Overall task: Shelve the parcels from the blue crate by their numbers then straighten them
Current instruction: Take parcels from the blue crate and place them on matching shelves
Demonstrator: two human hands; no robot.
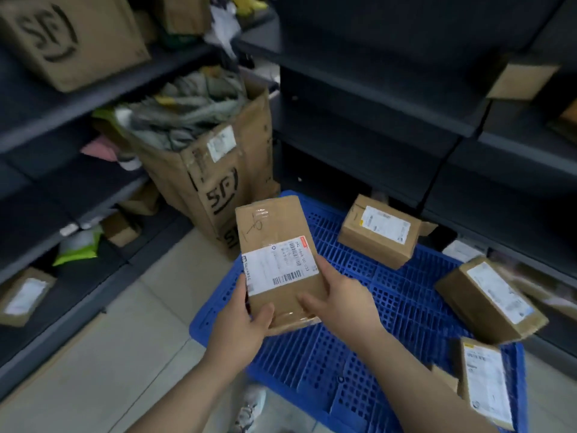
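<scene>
I hold a flat brown cardboard parcel [274, 239] with a white shipping label and a barcode, face up above the blue slatted crate [359, 354]. My left hand [240, 323] grips its near left corner. My right hand [343, 298] grips its near right edge, fingers across the top. Three more labelled parcels lie on the crate: one at the back [379, 231], one at the right [490, 300] and one at the near right corner [487, 389].
Dark metal shelves run along the left [78, 101] and right [406, 98], holding a few boxes. A tall open SF carton [215, 170] stuffed with grey packing stands on the floor behind the crate. My shoe [249, 407] shows on the pale tiled floor.
</scene>
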